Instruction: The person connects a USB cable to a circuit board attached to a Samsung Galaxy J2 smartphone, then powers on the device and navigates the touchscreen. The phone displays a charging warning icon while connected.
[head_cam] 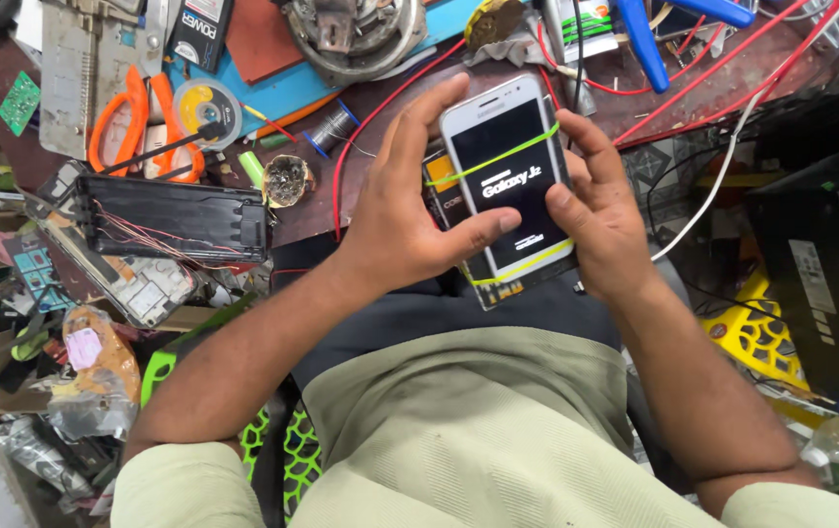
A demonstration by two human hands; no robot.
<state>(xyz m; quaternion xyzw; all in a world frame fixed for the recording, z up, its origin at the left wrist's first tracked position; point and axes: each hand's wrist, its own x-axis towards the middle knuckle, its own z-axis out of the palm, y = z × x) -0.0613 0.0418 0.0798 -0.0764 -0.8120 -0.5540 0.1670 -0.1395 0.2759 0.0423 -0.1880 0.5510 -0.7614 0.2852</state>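
I hold a white smartphone (504, 176) over my lap, its dark screen lit with a start-up logo. Yellow-green rubber bands cross it and bind it to a flat dark pack underneath (449, 200). My left hand (405, 210) grips the phone's left side, with the thumb resting on the screen's middle. My right hand (600, 220) clasps the right edge, its thumb touching the screen's right side.
A cluttered workbench lies ahead: orange-handled scissors (131, 122), a black open device with thin wires (175, 215), a solder spool (207, 103), red wires (380, 108), blue-handled pliers (649, 39). A dark box (825, 254) and a yellow basket (756, 332) sit at right.
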